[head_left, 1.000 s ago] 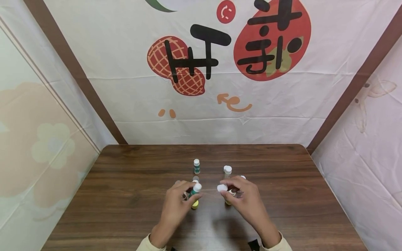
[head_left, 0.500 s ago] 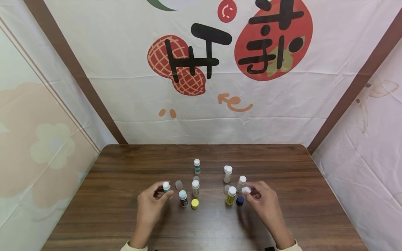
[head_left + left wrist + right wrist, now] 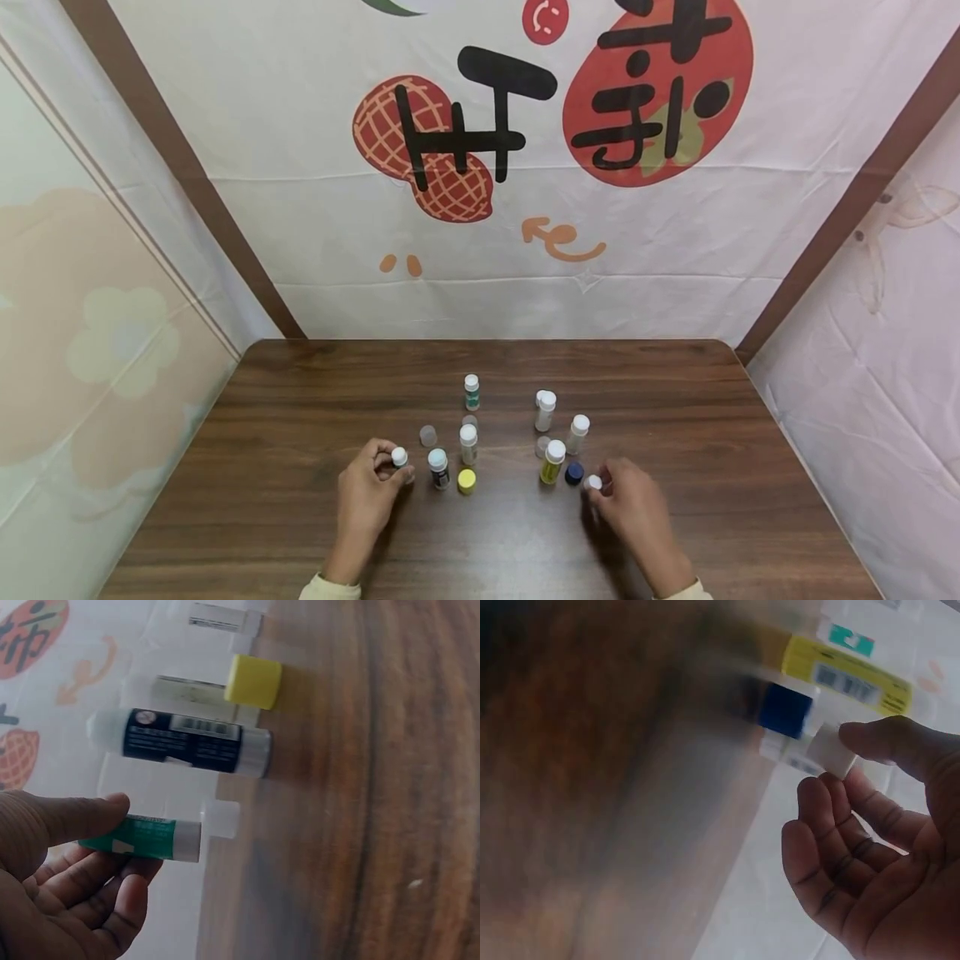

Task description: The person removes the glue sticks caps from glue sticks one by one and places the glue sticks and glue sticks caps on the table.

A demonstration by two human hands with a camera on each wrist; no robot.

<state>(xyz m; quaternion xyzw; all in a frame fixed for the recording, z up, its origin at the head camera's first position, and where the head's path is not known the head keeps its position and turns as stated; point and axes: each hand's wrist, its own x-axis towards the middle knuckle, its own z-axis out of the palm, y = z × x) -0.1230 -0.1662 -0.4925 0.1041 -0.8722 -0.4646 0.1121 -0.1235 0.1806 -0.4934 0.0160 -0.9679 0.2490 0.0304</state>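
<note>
My left hand (image 3: 365, 493) grips a green-labelled glue stick (image 3: 154, 838) between thumb and fingers, its white top (image 3: 400, 456) upward, at the left of the group. Right beside it stands a dark navy glue stick (image 3: 439, 475), with a yellow cap (image 3: 467, 481) near it. On the other side, my right hand (image 3: 636, 507) pinches a small white cap (image 3: 831, 751) low over the table. Close to that cap lies a dark blue cap (image 3: 574, 473), and a yellow-labelled glue stick (image 3: 552, 467) stands left of it. Whether the glue stick and white cap touch the table, I cannot tell.
More glue sticks stand upright: a white one (image 3: 468, 446), a green-labelled one (image 3: 472, 395) farther back, and two pale ones (image 3: 545, 414) at right. Translucent caps (image 3: 428, 436) lie among them. A printed cloth (image 3: 420, 308) hangs behind the wooden table (image 3: 300, 400).
Both hands have moved apart from the middle: the left carried its glue stick leftward, the right carried the white cap rightward and then lower, toward the table beside the dark blue cap.
</note>
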